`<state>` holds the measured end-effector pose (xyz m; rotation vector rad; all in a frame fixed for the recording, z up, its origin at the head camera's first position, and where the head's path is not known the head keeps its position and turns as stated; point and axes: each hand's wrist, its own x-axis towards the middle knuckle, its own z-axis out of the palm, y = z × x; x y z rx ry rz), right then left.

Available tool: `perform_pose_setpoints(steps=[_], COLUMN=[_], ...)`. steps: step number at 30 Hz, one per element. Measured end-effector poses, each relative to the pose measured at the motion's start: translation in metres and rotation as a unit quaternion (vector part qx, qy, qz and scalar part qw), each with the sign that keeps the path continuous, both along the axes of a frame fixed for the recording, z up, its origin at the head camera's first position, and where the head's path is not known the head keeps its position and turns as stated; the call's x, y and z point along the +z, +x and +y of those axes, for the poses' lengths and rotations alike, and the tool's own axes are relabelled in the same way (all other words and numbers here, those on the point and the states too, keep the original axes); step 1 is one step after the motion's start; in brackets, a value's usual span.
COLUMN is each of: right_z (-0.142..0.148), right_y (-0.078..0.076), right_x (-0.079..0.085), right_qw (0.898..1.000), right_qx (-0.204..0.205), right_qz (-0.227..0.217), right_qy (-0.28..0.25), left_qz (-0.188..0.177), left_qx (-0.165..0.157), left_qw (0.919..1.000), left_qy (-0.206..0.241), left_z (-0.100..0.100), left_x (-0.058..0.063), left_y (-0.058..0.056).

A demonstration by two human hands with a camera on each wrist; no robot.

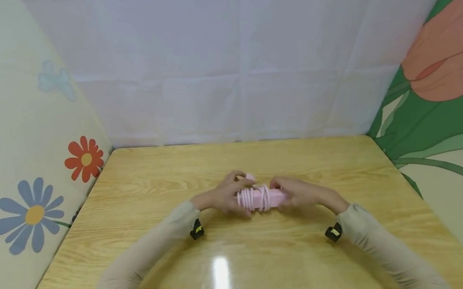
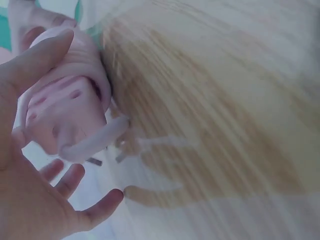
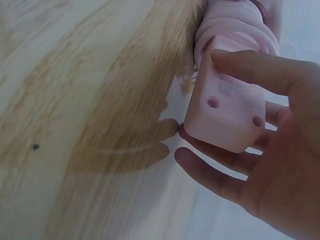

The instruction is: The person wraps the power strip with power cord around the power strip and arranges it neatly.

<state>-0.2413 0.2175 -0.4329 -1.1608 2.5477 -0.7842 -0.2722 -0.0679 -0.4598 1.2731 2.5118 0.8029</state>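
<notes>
A pink power strip (image 1: 275,197) with its pale pink cord (image 1: 246,199) wound round it in several loops lies crosswise between the two hands, close over the table. My left hand (image 1: 225,195) holds its left end, with the thumb (image 2: 47,57) lying across the wound cord and the other fingers spread below. From that end a length of cord (image 2: 95,141) curves out. At the other end, my right hand (image 1: 301,191) grips the bare pink body (image 3: 225,120), thumb on one face and fingers beneath. A small pink piece (image 1: 250,177) shows beside the left fingers.
The wood-grain table (image 1: 166,171) is glossy and carries a bright light reflection (image 1: 221,284) near the front. A white cloth (image 1: 223,69) hangs along the back edge, with flower-patterned panels (image 1: 33,214) at both sides. Black wrist cameras (image 1: 333,232) sit at both cuffs.
</notes>
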Motion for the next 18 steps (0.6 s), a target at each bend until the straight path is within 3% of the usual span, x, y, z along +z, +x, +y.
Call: perform_pose_setpoints(steps=[7, 14, 18], right_z=[0.001, 0.002, 0.000], right_y=[-0.001, -0.005, -0.006], right_x=[-0.002, -0.002, -0.002], right_qw=[1.000, 0.998, 0.998], right_qx=[-0.016, -0.036, -0.020], right_qz=[-0.010, 0.038, 0.046], right_qy=[0.018, 0.023, 0.028], left_qz=[0.010, 0.016, 0.009], left_qx=[0.005, 0.020, 0.010], left_qw=[0.9998, 0.9981, 0.9991], left_qy=[0.017, 0.056, 0.041], left_z=[-0.011, -0.012, -0.016], left_x=[0.002, 0.001, 0.001], left_y=[-0.002, -0.006, -0.005])
